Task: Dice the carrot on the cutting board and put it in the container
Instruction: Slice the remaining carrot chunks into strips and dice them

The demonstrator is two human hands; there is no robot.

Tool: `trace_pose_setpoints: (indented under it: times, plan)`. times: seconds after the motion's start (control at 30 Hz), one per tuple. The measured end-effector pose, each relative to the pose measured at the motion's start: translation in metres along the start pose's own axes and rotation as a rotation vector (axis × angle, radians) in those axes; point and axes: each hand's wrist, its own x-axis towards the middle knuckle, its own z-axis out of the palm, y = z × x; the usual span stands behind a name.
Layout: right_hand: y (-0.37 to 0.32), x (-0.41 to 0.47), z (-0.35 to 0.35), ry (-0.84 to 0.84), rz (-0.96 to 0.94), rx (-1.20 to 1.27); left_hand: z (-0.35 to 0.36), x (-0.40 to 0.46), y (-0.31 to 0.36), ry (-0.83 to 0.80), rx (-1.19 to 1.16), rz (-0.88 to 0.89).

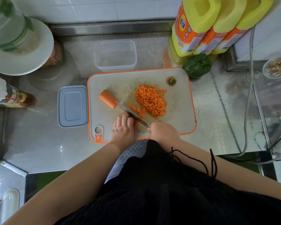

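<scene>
At centre frame, a white plastic cutting board [177, 114] with an orange rim lies on an embossed steel counter [39, 143]. The right hand [163, 133] is clenched around the handle of a slim steel knife [133, 115], its blade angled toward upper left. The left hand [123, 130] presses curled fingers onto carrot strips, mostly hidden, beside the blade. A heap of small orange cubes [150, 101] sits mid-board; a smooth uncut carrot piece [108, 98] lies left of it, the stem end [171, 80] upper right. Above the board stands a clear rectangular container [115, 55]; its grey lid [72, 106] lies left.
</scene>
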Motion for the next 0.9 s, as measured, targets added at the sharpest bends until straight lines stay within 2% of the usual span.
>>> trace_pose_setpoints:
  times: [0.4,0.57,0.9]
  plan:
    - [0.016,0.006,0.005,0.052,0.043,0.242,-0.006,0.0,0.002,-0.028,0.032,-0.004]
    - [0.019,-0.001,0.003,0.116,0.014,0.166,-0.012,-0.003,0.002,-0.024,0.027,-0.025]
    - [0.003,-0.013,0.004,0.031,-0.051,0.05,-0.009,-0.006,0.0,-0.042,0.071,-0.014]
